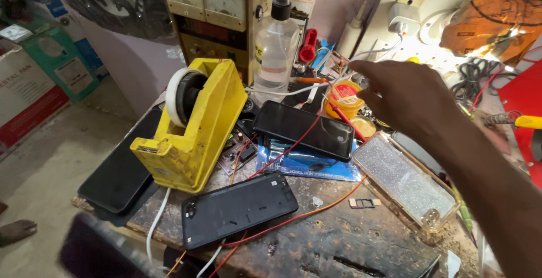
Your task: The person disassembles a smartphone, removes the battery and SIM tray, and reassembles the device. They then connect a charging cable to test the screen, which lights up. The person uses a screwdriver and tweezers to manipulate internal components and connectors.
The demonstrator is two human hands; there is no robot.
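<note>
We log, big to small: scarred wooden workbench [339, 244], cluttered. Yellow metal tape dispenser w/ white roll [189, 125] sits at left, upright. Our right hand [403, 94] reaches in from the right, raised over the bench's far side, fingers loosely curled toward a small orange round tub [345, 96]; whether it touches the tub, or pinches anything, we cannot tell. Left hand not seen. Clear plastic spray bottle w/ black nozzle [275, 44] stands behind, just left of the tub. Black phone, back side up [240, 207], lies near the front edge, red wires crossing beside it. Second black phone, glossy [305, 128], rests atop a blue packet, betw. dispenser and hand. Glittery clear phone case [403, 179] lies under our forearm, at right. Tiny SIM tray [364, 203] sits just left of the case.
</note>
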